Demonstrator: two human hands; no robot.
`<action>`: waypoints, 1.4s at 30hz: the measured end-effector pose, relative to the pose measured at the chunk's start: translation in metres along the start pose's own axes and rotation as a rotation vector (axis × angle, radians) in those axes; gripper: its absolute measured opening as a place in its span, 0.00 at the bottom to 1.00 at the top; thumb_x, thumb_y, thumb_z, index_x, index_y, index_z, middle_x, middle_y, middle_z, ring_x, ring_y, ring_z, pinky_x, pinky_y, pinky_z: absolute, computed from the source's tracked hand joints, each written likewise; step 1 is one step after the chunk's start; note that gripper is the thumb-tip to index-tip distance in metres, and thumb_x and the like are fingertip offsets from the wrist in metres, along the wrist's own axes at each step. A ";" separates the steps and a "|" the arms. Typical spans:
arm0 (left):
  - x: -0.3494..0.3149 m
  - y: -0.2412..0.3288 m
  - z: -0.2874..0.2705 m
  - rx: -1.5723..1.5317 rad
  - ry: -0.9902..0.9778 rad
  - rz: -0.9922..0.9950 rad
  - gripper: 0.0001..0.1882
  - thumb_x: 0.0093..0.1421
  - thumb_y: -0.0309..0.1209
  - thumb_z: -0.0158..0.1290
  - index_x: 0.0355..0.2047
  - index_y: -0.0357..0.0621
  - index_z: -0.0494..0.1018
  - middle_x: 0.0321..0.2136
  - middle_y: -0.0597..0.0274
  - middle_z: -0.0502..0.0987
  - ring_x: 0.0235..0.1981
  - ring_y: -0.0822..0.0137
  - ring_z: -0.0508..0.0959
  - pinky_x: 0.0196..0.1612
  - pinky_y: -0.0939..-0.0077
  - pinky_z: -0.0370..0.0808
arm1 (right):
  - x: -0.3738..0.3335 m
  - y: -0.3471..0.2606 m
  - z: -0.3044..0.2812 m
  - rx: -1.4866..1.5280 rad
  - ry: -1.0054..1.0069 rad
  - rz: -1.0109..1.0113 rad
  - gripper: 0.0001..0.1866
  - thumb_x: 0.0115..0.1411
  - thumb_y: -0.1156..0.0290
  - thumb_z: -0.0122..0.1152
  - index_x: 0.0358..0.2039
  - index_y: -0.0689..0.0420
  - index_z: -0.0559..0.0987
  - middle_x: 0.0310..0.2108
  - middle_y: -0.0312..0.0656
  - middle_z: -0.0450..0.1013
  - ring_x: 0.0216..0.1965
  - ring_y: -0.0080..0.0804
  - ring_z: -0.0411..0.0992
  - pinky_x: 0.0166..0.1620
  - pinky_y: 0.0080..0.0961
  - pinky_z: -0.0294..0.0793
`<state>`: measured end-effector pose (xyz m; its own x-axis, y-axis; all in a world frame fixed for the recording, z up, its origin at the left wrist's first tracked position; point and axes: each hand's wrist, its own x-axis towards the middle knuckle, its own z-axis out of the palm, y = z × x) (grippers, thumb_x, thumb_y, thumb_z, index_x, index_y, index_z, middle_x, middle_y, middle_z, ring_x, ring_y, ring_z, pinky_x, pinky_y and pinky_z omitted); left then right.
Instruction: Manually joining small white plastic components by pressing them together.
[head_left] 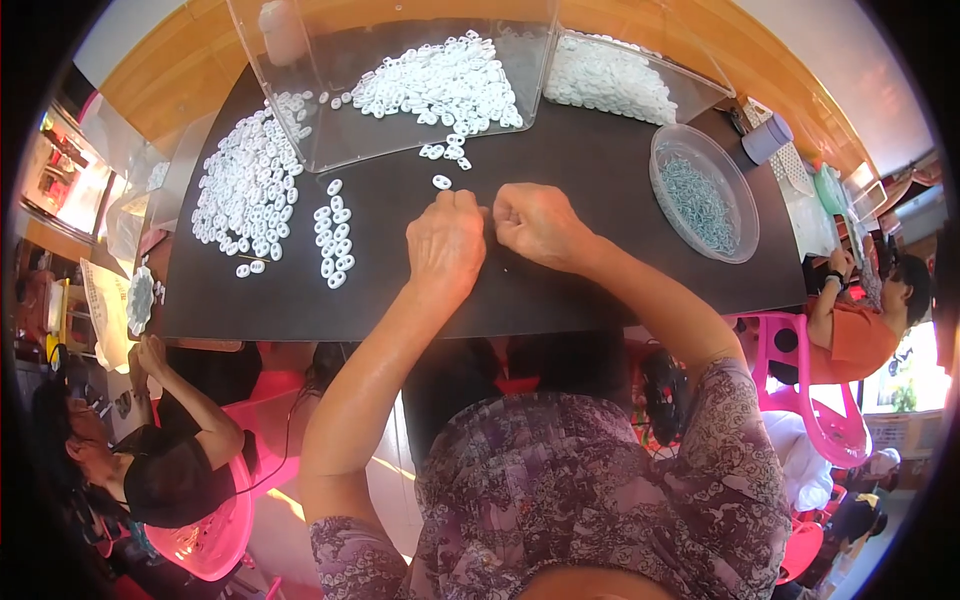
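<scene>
Over the middle of the dark table, my left hand (446,240) and my right hand (540,225) are held close together, fingers curled inward. Whatever they pinch is hidden behind the knuckles. Just beyond my left hand lies one white oval piece with two holes (441,182). A few more such pieces (452,148) sit a little farther off, in front of a clear bin. To the left, several white pieces stand in short columns (334,240), next to a large loose heap (245,185). A round clear dish (752,225) at the right holds many small blue-green metal pieces (700,205).
A tilted clear bin (330,150) with a white heap (445,85) stands at the back. Beside it is another clear box of white pieces (608,80). A purple-lidded container (766,138) is at far right. Other people sit left (170,470) and right (860,335).
</scene>
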<state>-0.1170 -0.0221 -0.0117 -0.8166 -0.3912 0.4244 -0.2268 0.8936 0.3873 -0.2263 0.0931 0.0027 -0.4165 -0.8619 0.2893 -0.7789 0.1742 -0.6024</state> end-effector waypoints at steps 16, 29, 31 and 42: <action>0.032 -0.030 -0.015 -0.214 0.138 -0.039 0.04 0.50 0.23 0.51 0.27 0.45 0.75 0.23 0.55 0.72 0.28 0.53 0.74 0.31 0.61 0.70 | -0.007 0.018 -0.008 -0.281 0.204 -0.255 0.06 0.44 0.78 0.59 0.20 0.56 0.70 0.20 0.40 0.65 0.24 0.41 0.65 0.27 0.35 0.64; 0.075 -0.026 0.005 0.234 -0.029 0.435 0.04 0.43 0.23 0.53 0.23 0.42 0.74 0.26 0.52 0.70 0.32 0.56 0.72 0.32 0.67 0.73 | -0.003 0.025 -0.008 -0.130 0.142 -0.164 0.04 0.43 0.80 0.56 0.18 0.59 0.69 0.18 0.44 0.67 0.24 0.45 0.67 0.28 0.37 0.65; 0.077 -0.026 0.007 0.261 -0.019 0.472 0.04 0.43 0.22 0.53 0.23 0.40 0.74 0.27 0.51 0.71 0.32 0.55 0.73 0.33 0.67 0.73 | -0.003 0.025 -0.008 -0.112 0.139 -0.162 0.04 0.43 0.80 0.56 0.18 0.59 0.69 0.18 0.44 0.67 0.24 0.45 0.67 0.28 0.37 0.65; 0.052 -0.017 -0.020 -0.096 0.075 0.247 0.05 0.48 0.22 0.53 0.28 0.40 0.73 0.22 0.56 0.72 0.27 0.60 0.74 0.30 0.67 0.71 | -0.008 0.006 -0.017 0.249 0.067 0.172 0.05 0.50 0.75 0.60 0.24 0.62 0.73 0.19 0.41 0.70 0.22 0.29 0.70 0.27 0.27 0.68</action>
<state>-0.1450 -0.0624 0.0206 -0.7983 -0.1828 0.5738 0.0280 0.9405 0.3386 -0.2355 0.1093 0.0100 -0.5687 -0.7952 0.2102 -0.5590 0.1861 -0.8080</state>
